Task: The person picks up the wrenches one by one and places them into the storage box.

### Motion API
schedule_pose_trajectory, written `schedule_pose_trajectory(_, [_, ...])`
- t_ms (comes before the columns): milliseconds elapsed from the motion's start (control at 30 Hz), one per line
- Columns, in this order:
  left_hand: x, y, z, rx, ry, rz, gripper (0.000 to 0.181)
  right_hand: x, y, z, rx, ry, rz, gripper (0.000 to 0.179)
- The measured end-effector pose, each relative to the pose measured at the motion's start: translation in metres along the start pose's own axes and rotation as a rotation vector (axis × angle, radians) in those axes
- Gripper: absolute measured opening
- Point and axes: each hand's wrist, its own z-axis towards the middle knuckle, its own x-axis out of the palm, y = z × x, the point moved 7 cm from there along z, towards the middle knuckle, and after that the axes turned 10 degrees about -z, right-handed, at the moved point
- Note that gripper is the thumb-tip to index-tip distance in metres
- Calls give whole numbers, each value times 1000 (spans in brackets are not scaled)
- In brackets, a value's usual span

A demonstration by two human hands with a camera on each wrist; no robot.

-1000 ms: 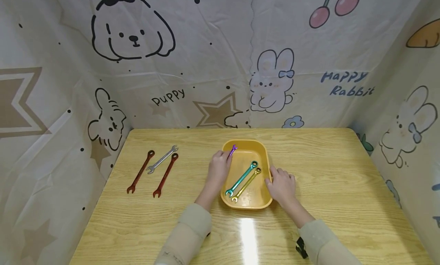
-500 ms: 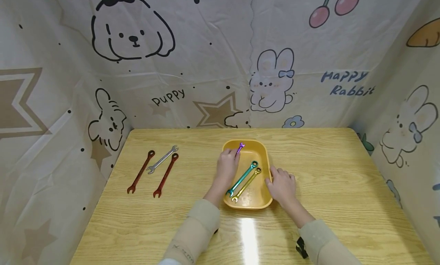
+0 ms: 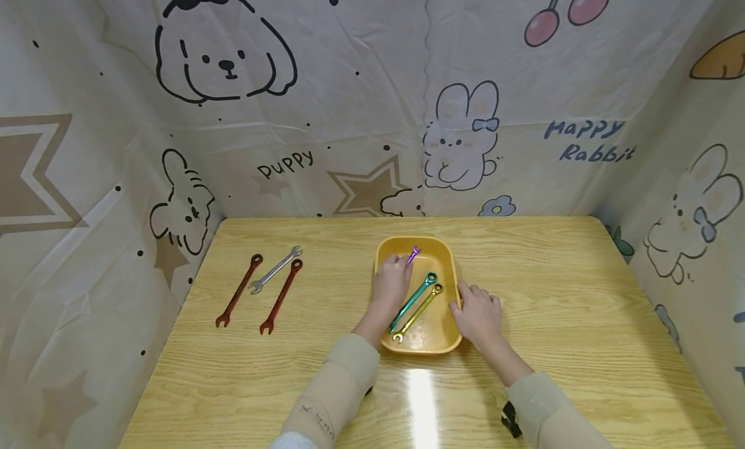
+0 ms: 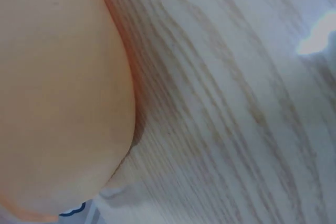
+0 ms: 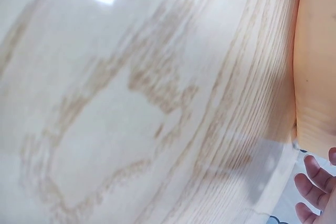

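Note:
My left hand (image 3: 391, 282) holds a small purple wrench (image 3: 414, 254) inside the yellow tray (image 3: 420, 350), near its back left. The purple wrench's open end sticks out past my fingers; the rest is hidden by the hand. Beside it in the tray lie a teal wrench (image 3: 414, 300) and a gold wrench (image 3: 420, 312), both slanted, the teal one's lower end close to my left wrist. My right hand (image 3: 478, 313) grips the tray's right rim, thumb over the edge. Its fingers (image 5: 314, 190) show loosely curved in the right wrist view.
Left on the wooden table (image 3: 559, 274) lie two dark red wrenches, one outer (image 3: 238, 292) and one inner (image 3: 282, 298), with a silver wrench (image 3: 275, 270) between them. Printed cloth walls (image 3: 361, 93) stand around the table's back and sides.
My left hand has moved rightward from the tray's left rim to over its inside, carrying the purple wrench, and has lowered slightly. My right hand stays at the rim.

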Motion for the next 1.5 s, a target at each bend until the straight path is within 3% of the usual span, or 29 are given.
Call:
schedule_pose_trajectory(300, [15, -1, 0, 19, 12, 44, 13, 1, -1, 0, 10, -2, -6, 29])
schedule_pose_trajectory(600, [24, -6, 2, 3, 74, 89, 11, 1, 0, 2, 9, -1, -10, 33])
schedule_pose_trajectory(1033, [39, -5, -1, 32, 148, 155, 12, 0, 0, 2, 11, 7, -2, 34])
schedule_pose_trajectory(1267, [48, -1, -4, 19, 203, 197, 16, 2, -1, 2, 15, 4, -2, 35])
schedule_pose_trajectory(1500, [54, 7, -9, -42, 263, 196, 15, 3, -2, 1, 13, 7, -10, 36])
